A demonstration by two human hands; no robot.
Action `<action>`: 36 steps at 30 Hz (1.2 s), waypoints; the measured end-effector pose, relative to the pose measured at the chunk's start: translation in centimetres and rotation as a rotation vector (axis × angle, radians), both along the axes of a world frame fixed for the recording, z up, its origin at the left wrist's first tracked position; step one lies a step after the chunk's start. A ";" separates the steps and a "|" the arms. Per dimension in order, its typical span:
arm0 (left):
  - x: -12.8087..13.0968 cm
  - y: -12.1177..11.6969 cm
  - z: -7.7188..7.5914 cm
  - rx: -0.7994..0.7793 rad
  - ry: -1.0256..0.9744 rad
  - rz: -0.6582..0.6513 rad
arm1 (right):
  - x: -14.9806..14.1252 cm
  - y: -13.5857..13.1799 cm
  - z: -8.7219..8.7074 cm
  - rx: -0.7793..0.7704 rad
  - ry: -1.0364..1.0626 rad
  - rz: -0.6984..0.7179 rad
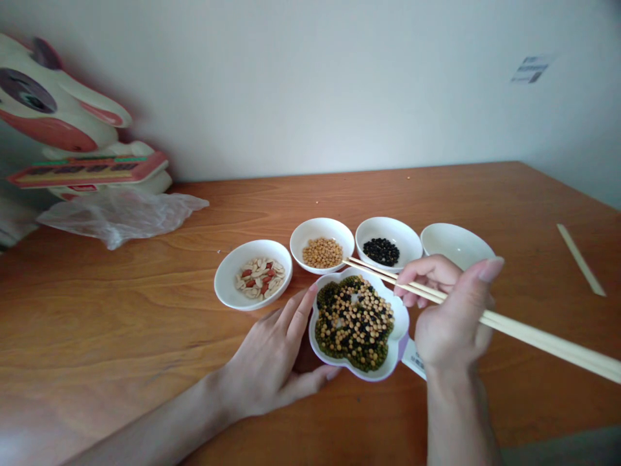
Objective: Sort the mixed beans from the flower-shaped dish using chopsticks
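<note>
A flower-shaped white dish [402,327] holds mixed yellow, green and black beans. My left hand [272,362] rests on the table with fingers spread, cupping the dish's left rim. My right hand [451,317] is closed round a pair of wooden chopsticks [533,336]; their tips reach the gap between the yellow-bean bowl [322,246] and the black-bean bowl [388,243], just above the dish's far edge. Nothing shows between the tips. At the left stands a bowl of pale seeds and red pieces [253,273]; an empty white bowl [456,244] sits at the right.
A crumpled clear plastic bag [121,213] and a large cartoon-animal toy [63,123] stand at the back left against the wall. A paper chopstick sleeve [581,259] lies at the far right. A white label [413,357] peeks from under the dish.
</note>
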State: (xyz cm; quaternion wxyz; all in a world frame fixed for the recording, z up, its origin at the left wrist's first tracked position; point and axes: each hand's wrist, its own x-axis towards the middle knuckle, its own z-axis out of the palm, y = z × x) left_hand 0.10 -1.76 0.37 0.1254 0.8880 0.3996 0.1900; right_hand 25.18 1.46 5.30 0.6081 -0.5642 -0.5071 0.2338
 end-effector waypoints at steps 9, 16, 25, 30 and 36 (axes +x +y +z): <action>0.1 0.1 0.2 -0.008 -0.012 -0.003 | -0.1 0.0 0.0 -0.029 0.013 0.021; 0.0 0.0 0.0 -0.016 0.008 -0.002 | 0.0 0.1 0.0 -0.036 0.025 0.037; -0.1 0.0 0.1 -0.025 0.010 -0.002 | 0.1 0.1 0.0 -0.033 0.017 0.045; -0.3 0.1 0.2 -0.043 -0.004 -0.021 | 1.0 -0.1 0.8 -0.016 0.011 0.114; -0.5 0.0 -0.1 -0.080 -0.008 -0.019 | 2.6 -1.3 2.0 -0.127 0.049 0.307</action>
